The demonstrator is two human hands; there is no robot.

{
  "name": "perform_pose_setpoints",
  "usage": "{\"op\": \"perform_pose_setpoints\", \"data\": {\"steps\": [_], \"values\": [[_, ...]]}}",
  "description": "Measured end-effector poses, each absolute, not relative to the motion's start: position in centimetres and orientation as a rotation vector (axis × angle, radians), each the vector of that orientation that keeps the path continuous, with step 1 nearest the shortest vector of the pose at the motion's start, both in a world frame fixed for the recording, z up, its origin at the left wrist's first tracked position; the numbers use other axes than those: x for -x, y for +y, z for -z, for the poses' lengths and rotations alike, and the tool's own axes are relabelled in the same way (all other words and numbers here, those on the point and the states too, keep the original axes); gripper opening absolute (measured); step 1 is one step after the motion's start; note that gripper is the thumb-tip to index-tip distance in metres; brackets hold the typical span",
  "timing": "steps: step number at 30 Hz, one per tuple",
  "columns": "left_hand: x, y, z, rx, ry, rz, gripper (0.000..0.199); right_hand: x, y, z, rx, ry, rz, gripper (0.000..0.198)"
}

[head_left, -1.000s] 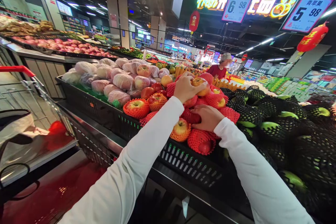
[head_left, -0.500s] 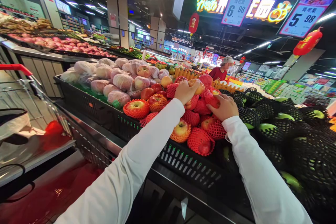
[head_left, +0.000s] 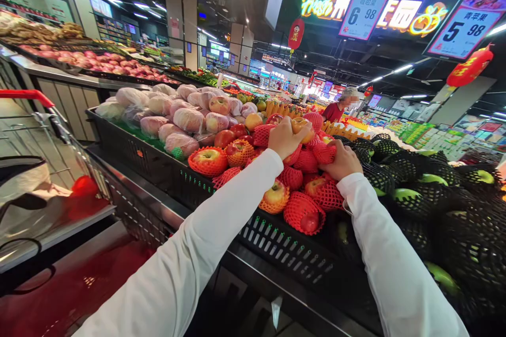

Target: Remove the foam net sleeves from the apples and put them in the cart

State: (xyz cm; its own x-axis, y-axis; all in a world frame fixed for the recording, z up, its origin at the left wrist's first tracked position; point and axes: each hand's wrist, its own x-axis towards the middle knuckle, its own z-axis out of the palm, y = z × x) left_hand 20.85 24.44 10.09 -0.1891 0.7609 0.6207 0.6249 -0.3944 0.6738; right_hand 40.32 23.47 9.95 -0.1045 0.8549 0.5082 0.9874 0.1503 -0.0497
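My left hand (head_left: 286,138) is closed around a yellow-red apple (head_left: 302,127), over the middle of a heap of apples. Just to its right, my right hand (head_left: 342,160) has its fingers curled at the side of an apple in a red foam net (head_left: 324,151); part of its grip is hidden. Below both hands lie more apples, several in red or orange nets, such as the netted apple (head_left: 304,215) at the near edge. A black plastic crate (head_left: 276,239) holds the heap.
To the left are film-wrapped fruits (head_left: 190,120); to the right, green fruits in black nets (head_left: 430,179). A shopping cart (head_left: 27,96) with a red handle stands at the left. Farther back is a person in red (head_left: 334,110). Price signs (head_left: 369,5) hang overhead.
The view has shifted slightly, moving the scene a little rightward. My right hand has turned slightly at the red-netted apple. My left hand keeps hold of its apple.
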Motion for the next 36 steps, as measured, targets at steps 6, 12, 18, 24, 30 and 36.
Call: {"op": "perform_pose_setpoints", "data": {"steps": [6,12,18,24,30,36], "values": [[-20.7,24.6,-10.1,-1.844,1.545,-1.851,0.043,-40.1,22.8,-10.0,1.637,-1.718,0.412,0.065],[-20.6,24.6,-10.1,-1.813,1.477,-1.957,0.044,-39.6,22.1,-10.3,1.398,-1.544,0.503,0.073],[-20.9,24.8,-9.8,-1.870,1.370,-1.973,0.042,-39.1,22.2,-10.3,1.166,-1.764,0.604,0.084],[-20.9,24.9,-9.9,-1.883,1.383,-1.993,0.039,-38.6,22.2,-9.9,1.145,-1.986,0.500,0.057],[-20.9,24.7,-10.0,-1.801,1.462,-2.034,0.039,-38.7,22.4,-10.0,1.271,-1.864,0.498,0.057],[-20.9,24.6,-10.1,-1.784,1.464,-2.039,0.043,-39.5,23.2,-9.8,1.317,-1.607,0.479,0.056]]}}
